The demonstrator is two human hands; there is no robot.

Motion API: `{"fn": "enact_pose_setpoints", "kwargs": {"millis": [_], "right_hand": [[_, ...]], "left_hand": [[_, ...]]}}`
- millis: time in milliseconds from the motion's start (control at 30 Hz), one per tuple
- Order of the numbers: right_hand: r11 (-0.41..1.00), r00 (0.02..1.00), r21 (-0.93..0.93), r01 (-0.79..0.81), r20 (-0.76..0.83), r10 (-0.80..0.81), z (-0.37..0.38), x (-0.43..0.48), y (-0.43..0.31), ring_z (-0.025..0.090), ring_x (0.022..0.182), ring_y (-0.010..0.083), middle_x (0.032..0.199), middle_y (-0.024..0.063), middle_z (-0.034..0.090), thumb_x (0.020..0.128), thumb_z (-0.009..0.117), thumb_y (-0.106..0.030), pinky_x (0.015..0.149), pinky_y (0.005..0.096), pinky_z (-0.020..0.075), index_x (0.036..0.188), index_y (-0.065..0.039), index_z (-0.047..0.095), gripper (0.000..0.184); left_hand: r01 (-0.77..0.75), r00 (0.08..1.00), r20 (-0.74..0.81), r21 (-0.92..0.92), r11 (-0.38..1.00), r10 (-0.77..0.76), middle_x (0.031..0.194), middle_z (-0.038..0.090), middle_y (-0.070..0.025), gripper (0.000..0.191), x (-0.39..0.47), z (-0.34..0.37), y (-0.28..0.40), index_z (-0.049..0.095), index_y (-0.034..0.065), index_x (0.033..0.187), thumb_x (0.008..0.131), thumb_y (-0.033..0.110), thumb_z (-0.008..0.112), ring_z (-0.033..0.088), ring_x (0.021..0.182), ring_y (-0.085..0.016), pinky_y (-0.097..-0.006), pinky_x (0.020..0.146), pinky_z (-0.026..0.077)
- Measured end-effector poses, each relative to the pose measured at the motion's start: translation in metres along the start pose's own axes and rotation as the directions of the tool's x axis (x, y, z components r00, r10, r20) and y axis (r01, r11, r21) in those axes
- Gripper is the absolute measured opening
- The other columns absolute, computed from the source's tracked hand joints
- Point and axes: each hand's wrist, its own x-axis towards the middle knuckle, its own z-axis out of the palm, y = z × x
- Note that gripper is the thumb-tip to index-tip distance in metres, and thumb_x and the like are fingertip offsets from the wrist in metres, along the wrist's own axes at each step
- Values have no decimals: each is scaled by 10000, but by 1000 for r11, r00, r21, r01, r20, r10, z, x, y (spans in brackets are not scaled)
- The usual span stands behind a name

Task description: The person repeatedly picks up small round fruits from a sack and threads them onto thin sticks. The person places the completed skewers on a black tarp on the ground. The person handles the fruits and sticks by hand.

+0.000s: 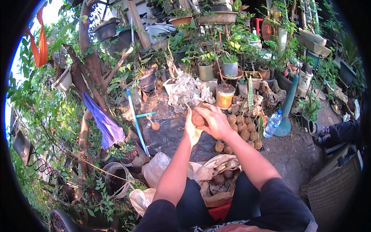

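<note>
Both hands cup a round brown ball [198, 119], apparently of soil or fibre, above a dark plastic sheet [165, 139]. My left hand [191, 129] supports it from the left and below, and my right hand [214, 121] covers its right side. Right of the hands, several similar balls [243, 127] sit close together, some wound with string; upright snake plant leaves [250, 90] rise among them. A single ball [156, 125] with a thin stem lies on the left of the sheet. Between my knees, an opened woven sack [213, 168] holds dark round lumps [218, 179].
A clear water bottle [272, 124] leans against a teal flared-base post [285, 113]. Pale rough rocks [185, 90] and a yellow bucket [225, 97] stand ahead. A blue-handled tool [136, 119] is at left. Another person's foot [317, 130] and a woven chair [333, 185] are at right.
</note>
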Motion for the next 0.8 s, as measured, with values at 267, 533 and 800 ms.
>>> {"fn": "enact_pose_setpoints", "kwargs": {"millis": [267,533,800], "right_hand": [[990,990,-27,138,-24,-139,11,0,6,456,1416,358,1485,115,554,726,870,-254,1131,484,380,1420,-55,539,794],[991,995,136,14,-100,-1,5,1,2,452,1361,417,1425,201,530,712,883,-292,1122,494,378,1284,-28,599,691],[999,991,35,-13,-136,17,16,-2,-13,340,1374,408,1407,161,436,710,882,-401,1129,543,279,1247,-52,622,691]], "left_hand": [[9,999,-40,-5,1000,-10,1177,725,-26,409,6,-13,0,645,134,1226,1048,455,464,713,1059,-201,-391,922,566],[62,996,66,-13,998,-61,1330,647,-94,675,-13,5,14,578,77,1367,1013,645,493,603,1262,-266,-459,1073,469],[57,997,70,-394,917,-32,1211,680,-117,498,1,-17,4,625,34,1196,1013,495,576,644,1154,-271,-432,1043,501]]}}
